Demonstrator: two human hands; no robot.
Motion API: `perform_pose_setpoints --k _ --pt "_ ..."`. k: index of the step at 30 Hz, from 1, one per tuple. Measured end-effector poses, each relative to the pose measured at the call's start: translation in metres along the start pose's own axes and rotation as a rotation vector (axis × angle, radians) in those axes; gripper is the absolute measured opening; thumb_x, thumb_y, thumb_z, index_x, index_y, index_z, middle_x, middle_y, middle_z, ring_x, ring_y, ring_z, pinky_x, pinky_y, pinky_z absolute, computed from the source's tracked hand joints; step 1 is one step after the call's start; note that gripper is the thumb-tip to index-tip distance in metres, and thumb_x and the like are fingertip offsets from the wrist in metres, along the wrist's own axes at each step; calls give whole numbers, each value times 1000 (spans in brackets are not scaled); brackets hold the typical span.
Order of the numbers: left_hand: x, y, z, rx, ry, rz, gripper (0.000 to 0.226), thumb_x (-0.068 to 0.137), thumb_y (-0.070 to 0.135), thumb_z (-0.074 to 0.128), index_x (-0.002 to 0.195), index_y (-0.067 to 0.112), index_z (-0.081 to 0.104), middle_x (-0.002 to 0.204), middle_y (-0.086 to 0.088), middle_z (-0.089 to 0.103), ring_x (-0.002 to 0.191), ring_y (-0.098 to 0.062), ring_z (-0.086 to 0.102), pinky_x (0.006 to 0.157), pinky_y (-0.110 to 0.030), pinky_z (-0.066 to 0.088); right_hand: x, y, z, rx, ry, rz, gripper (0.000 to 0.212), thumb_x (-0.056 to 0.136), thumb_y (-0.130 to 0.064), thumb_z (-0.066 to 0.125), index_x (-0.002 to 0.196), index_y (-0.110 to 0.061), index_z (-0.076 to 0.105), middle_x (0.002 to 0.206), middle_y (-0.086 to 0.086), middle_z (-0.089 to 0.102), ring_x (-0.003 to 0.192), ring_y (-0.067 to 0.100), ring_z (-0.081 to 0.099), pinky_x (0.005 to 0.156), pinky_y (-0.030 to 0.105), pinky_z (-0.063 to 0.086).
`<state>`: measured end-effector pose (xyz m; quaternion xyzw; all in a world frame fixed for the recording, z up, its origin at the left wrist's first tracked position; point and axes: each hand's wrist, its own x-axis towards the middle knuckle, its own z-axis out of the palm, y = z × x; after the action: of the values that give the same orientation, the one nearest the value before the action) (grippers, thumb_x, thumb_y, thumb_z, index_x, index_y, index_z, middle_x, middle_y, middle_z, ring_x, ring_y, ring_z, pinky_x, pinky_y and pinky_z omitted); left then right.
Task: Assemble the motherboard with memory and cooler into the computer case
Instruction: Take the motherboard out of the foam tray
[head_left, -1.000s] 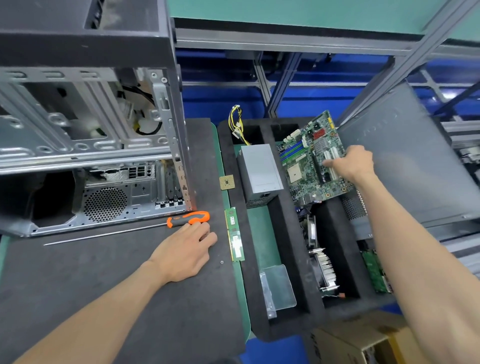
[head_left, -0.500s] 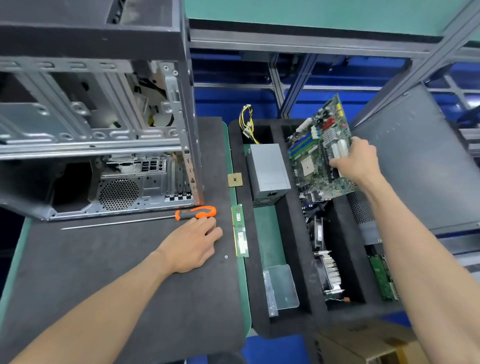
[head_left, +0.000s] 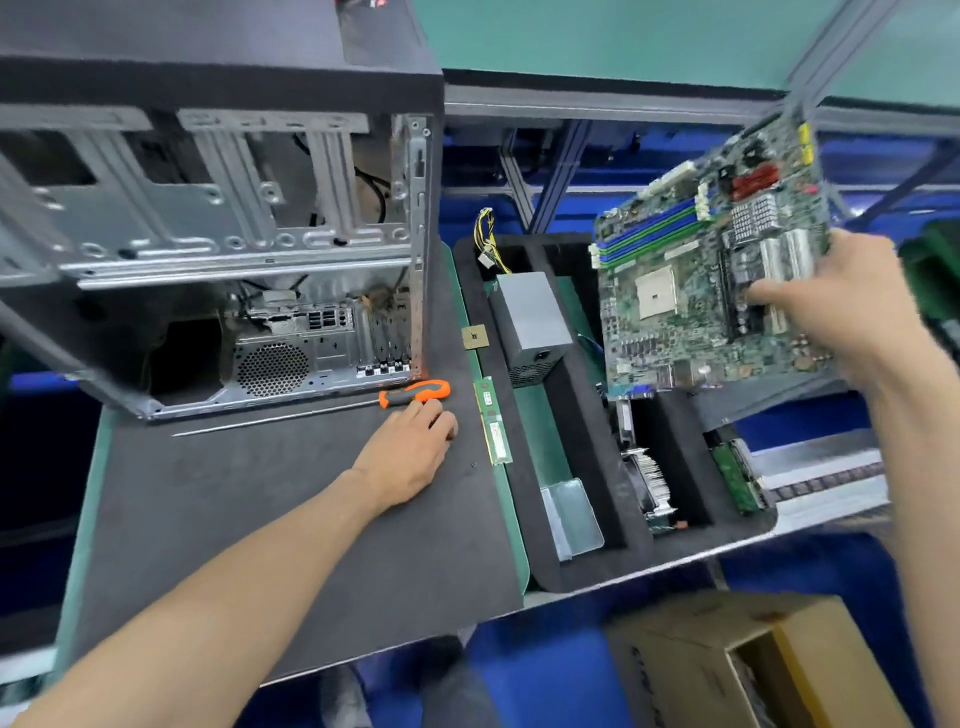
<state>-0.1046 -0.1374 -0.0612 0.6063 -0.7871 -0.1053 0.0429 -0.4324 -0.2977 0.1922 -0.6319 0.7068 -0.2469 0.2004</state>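
My right hand (head_left: 836, 306) grips the green motherboard (head_left: 691, 291) by its right edge and holds it in the air, tilted, above the black foam tray (head_left: 587, 561). The open computer case (head_left: 218, 249) stands at the left on the dark mat. My left hand (head_left: 410, 454) rests flat on the mat just below the orange-handled screwdriver (head_left: 413, 392). A memory stick (head_left: 492, 421) lies along the mat's right edge, with a CPU chip (head_left: 475, 338) above it. A finned cooler (head_left: 649, 483) sits in a tray slot.
A grey power supply (head_left: 532, 317) with yellow cables lies in the tray's left compartment, a clear plastic piece (head_left: 571, 512) below it. Another green board (head_left: 737, 478) sits at the tray's right. A cardboard box (head_left: 753, 660) stands below the bench. A metal frame rises behind.
My right hand has lifted the motherboard up out of the tray and carried it higher and rightward in the view. My left hand has stayed on the mat by the screwdriver.
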Motion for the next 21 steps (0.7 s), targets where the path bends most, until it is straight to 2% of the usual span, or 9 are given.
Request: perform_pose_setpoints --k 2,5,7,9,12,15,17,19,21 --pt "-8 2 -6 -140 -41 -68 21 105 28 40 120 18 52 119 -3 48 107 -25 46 90 -41 40 -28 0 3 91 -43 32 48 70 -21 88 106 -4 61 96 7 65 74 19 55 72 37 50" --pt "-24 8 -12 -501 -15 -191 21 104 23 43 121 17 54 119 -3 55 112 -24 50 97 -43 40 -69 1 15 172 -103 140 58 71 -24 88 119 -8 59 86 6 60 55 9 39 51 25 39" --pt "-36 16 -16 -713 1 -293 20 104 25 42 118 21 56 114 1 60 105 -18 54 90 -36 42 -95 4 27 200 -154 219 62 72 -23 87 122 -4 57 72 8 56 44 8 31 37 21 34" --pt "-48 23 -19 -883 5 -387 19 104 29 41 115 27 57 105 5 65 95 -14 59 82 -33 44 -120 7 41 249 -221 277 50 70 -21 87 112 -7 63 79 14 66 43 7 32 35 20 34" --pt "-63 29 -26 -1172 11 -516 22 105 35 38 114 29 57 103 3 70 92 -11 67 88 -32 52 -158 11 70 241 -280 321 36 75 -23 85 105 -16 67 87 13 71 54 13 42 51 28 38" --pt "-81 25 -27 -1457 19 -624 27 104 43 37 118 28 56 106 1 70 90 -10 69 82 -27 55 -193 16 100 236 -333 359 68 75 -25 85 134 -11 54 111 8 67 73 19 53 61 31 40" --pt "-96 17 -23 -1586 25 -694 33 101 53 40 122 30 54 119 1 66 105 -14 66 94 -36 54 -215 20 119 254 -384 386 91 73 -27 86 149 -13 37 138 9 55 89 19 53 65 33 41" --pt "-110 8 -16 -1688 33 -785 43 96 61 45 127 31 50 136 3 58 125 -21 55 109 -51 42 -234 25 138 292 -435 399 101 72 -26 87 154 -15 27 146 10 47 94 19 53 73 36 42" --pt "-122 -1 -10 -1763 86 -890 50 94 62 49 130 27 48 144 5 50 133 -20 46 116 -54 31 -246 28 158 299 -488 409 104 73 -26 86 155 -14 24 151 10 42 118 27 50 89 43 39"
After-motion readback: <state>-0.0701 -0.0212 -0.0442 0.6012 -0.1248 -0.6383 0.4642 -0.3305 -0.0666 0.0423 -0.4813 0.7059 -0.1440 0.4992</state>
